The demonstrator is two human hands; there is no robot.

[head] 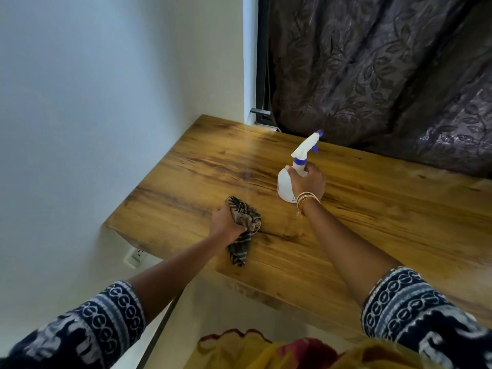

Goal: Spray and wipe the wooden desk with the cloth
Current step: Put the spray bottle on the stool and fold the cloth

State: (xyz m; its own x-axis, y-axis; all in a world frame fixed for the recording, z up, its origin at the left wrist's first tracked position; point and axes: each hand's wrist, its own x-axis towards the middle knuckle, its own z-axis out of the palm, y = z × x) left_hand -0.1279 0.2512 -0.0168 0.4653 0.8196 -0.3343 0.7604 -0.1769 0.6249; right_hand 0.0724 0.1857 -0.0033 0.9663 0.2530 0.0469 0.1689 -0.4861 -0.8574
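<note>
- Cloth (243, 222) bunched under left hand (226, 221) near the table's (372, 222) front-left corner, one striped tail trailing toward the front edge; probably kept there ready for wiping.
- Left fingers curled tight into the wad, pressing it onto the wood.
- Spray bottle (290, 182) mid-table, tilted, nozzle aimed at the back edge by the curtain (386, 75).
- Right hand (308, 181) wrapped round the bottle's neck; trigger finger hidden, cannot tell if squeezing.

On the desk (372, 209), the cloth (243, 222) lies left of the spray bottle (286, 182), apparently nearer its front edge.
</note>
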